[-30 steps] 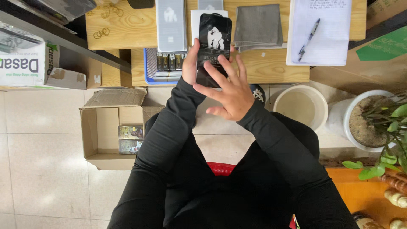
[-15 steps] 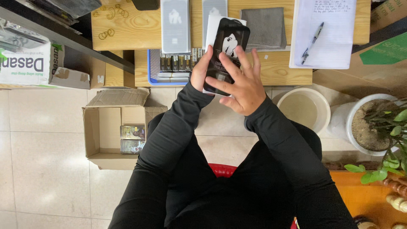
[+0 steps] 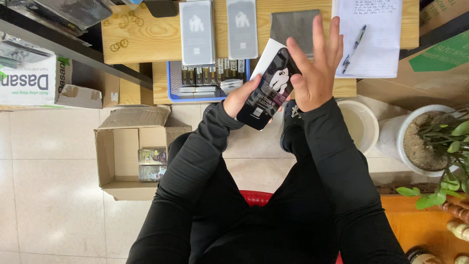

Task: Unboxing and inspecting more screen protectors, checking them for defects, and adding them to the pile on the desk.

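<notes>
The wooden desk (image 3: 146, 44) runs across twelve o'clock, with an open cardboard box (image 3: 117, 151) on the floor at nine and a potted plant (image 3: 430, 142) at three. A white bucket (image 3: 359, 124) sits just beside the pot. On the desk lie a notepad (image 3: 376, 39) with a pen (image 3: 352, 43), two grey packs (image 3: 198, 32), and a blue tray (image 3: 172, 83) of small boxes. At centre, the left hand (image 3: 242, 98) grips a flat black packet (image 3: 268, 90) by its lower edge, tilted toward one o'clock. The right hand (image 3: 315, 68) is spread wide, fingers straight, its palm against the packet's right edge, perhaps only brushing it.
</notes>
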